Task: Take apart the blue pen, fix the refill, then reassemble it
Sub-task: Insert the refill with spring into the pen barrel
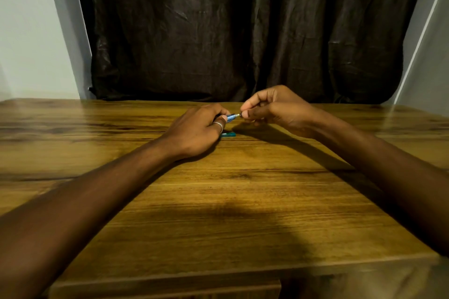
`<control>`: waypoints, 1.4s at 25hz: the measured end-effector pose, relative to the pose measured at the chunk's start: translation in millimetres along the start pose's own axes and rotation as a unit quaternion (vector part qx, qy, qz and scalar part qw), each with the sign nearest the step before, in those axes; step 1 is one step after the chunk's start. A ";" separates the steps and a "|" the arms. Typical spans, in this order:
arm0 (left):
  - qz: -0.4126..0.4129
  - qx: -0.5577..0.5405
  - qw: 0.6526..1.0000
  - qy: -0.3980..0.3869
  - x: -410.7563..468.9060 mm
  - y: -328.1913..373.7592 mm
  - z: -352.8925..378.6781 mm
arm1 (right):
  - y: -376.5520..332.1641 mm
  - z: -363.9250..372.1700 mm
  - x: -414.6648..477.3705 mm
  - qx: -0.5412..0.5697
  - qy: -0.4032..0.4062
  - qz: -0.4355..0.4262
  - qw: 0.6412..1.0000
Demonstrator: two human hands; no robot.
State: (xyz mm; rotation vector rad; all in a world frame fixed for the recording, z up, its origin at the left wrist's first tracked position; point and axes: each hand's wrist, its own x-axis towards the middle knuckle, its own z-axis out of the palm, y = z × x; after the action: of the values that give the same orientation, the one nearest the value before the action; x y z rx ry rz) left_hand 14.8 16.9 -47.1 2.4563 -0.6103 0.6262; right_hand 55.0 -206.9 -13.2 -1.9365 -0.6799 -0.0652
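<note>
My left hand (199, 128), with a silver ring on one finger, is closed around the blue pen's barrel (232, 117); only a short clear-blue stretch shows past the fingers. My right hand (272, 109) pinches the pen's dark tip end (241, 115) between thumb and fingers. Both hands hover just above the far middle of the wooden table (230, 201). A small teal-blue pen part (228, 135), likely the cap, lies on the table right under my left hand, partly hidden by it.
A dark wrinkled curtain (243, 31) hangs behind the table's far edge, with pale walls at both sides. The table's near edge runs along the bottom of the view.
</note>
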 end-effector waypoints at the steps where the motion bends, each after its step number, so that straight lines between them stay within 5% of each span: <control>1: 0.002 -0.001 1.000 0.001 0.0 0.2 0.0 | -0.2 0.8 0.0 0.006 0.001 -0.001 1.000; 35: 0.011 -0.005 1.000 -0.005 -5.2 6.4 -0.6 | -18.1 12.4 -13.4 -0.036 0.000 0.000 0.999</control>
State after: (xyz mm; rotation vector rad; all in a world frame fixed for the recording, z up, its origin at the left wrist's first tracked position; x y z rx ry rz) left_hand 7.0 13.9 -47.1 2.4476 -0.6431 0.6165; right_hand 31.9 -196.6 -8.7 -2.0054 -0.6862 -0.0915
